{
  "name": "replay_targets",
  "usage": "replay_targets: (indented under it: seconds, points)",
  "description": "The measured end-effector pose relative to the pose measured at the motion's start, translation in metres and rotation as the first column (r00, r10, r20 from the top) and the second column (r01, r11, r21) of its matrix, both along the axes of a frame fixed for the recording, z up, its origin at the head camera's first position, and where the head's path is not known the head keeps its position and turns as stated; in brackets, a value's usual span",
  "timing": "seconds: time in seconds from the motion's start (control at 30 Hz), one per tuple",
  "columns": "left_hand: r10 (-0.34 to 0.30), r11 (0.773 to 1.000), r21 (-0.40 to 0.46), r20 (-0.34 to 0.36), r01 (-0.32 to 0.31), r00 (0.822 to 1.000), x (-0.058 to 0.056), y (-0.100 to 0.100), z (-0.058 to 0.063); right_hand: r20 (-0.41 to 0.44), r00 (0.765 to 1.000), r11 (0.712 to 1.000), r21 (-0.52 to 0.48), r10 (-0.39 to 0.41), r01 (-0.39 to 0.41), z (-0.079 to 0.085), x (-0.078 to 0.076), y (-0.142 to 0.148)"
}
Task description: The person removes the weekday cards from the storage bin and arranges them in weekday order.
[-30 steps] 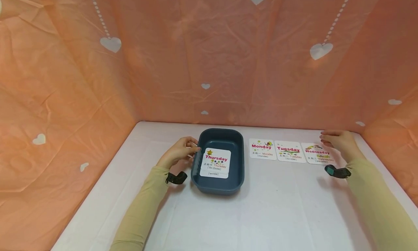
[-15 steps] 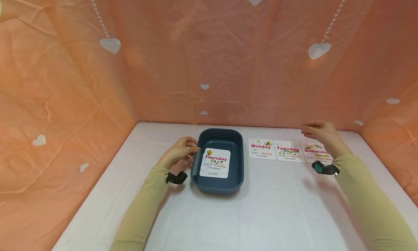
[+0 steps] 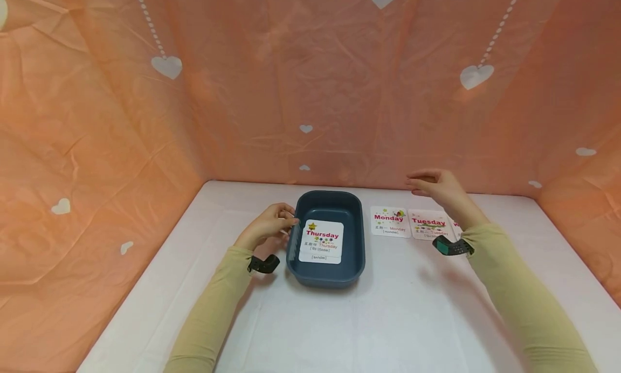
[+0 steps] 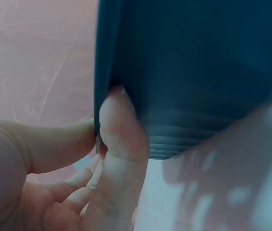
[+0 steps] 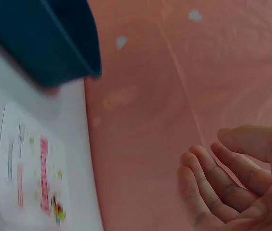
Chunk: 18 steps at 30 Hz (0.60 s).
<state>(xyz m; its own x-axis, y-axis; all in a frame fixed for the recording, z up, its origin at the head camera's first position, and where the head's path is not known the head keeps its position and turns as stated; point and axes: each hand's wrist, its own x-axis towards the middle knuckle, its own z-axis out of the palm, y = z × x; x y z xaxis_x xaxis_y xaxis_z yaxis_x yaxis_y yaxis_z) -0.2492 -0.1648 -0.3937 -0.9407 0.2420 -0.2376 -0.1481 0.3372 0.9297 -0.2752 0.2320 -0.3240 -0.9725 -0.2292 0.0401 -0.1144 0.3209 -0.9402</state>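
Most of one card [image 3: 456,228] hides behind the right arm [image 3: 521,297]; just a strip of another card [image 3: 319,258] shows under Thursday [image 3: 322,235], in the tray [image 3: 330,278]. The tray, left of Monday [image 3: 390,222], runs long from front to back. The left hand [image 3: 268,225] pinches its rim [image 4: 102,57]; the right hand [image 3: 440,188], loosely bent, holds nothing.

This is a makeshift booth [image 3: 97,130]: orange, heart-printed sheeting [image 3: 339,92] screens the white surface [image 3: 388,324] behind and on both sides, hiding the room around.
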Motion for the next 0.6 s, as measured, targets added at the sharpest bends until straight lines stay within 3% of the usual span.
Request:
replay_targets:
  seconds: [0.3,0.6]
  points:
    - [0.006,1.0,0.009,0.003,-0.006,1.0,0.001,0.0,-0.001,0.003,0.992,0.992,-0.009,0.128,-0.127,0.005,-0.001,-0.046]
    - [0.004,1.0,0.0,-0.008,-0.004,1.0,0.001,0.0,0.0,-0.016,0.982,0.982,-0.027,0.187,-0.187,0.002,-0.003,-0.084]
